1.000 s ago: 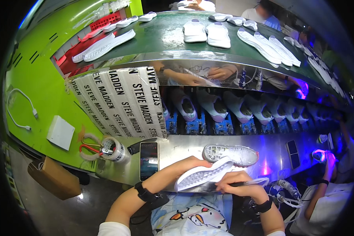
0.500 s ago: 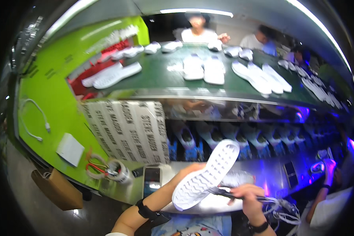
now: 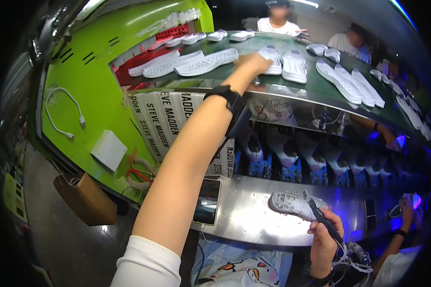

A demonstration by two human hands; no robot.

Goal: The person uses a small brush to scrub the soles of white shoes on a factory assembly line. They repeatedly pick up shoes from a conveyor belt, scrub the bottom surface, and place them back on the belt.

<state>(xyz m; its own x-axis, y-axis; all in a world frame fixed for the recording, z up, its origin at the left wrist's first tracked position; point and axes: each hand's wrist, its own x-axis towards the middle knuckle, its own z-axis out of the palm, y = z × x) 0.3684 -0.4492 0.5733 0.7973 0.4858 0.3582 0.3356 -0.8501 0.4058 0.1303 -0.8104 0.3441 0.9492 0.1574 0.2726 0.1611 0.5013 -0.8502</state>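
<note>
My left hand (image 3: 254,63) is stretched out over the green belt, blurred by motion, at the left edge of a white shoe sole (image 3: 271,60). Its fingers are smeared, so whether it grips that sole does not show. Just left of it lies another white sole (image 3: 207,63), beside two more. My right hand (image 3: 326,235) holds a black pen-shaped tool (image 3: 326,221) with a cable at its back end. The tool's tip is close to a worn grey sole piece (image 3: 292,203) on the metal bench (image 3: 246,215).
Shoes (image 3: 316,160) stand on the shelf under the belt (image 3: 225,79). A phone (image 3: 207,203) lies left on the bench, near red-handled scissors (image 3: 140,173). A white box (image 3: 109,149) and white cable (image 3: 57,117) rest on the green panel. Co-workers (image 3: 277,24) sit across and at right.
The white sole has left my left hand, and a third sole now lies at the belt's left. My left arm has reached forward; my right hand and tool have shifted right.
</note>
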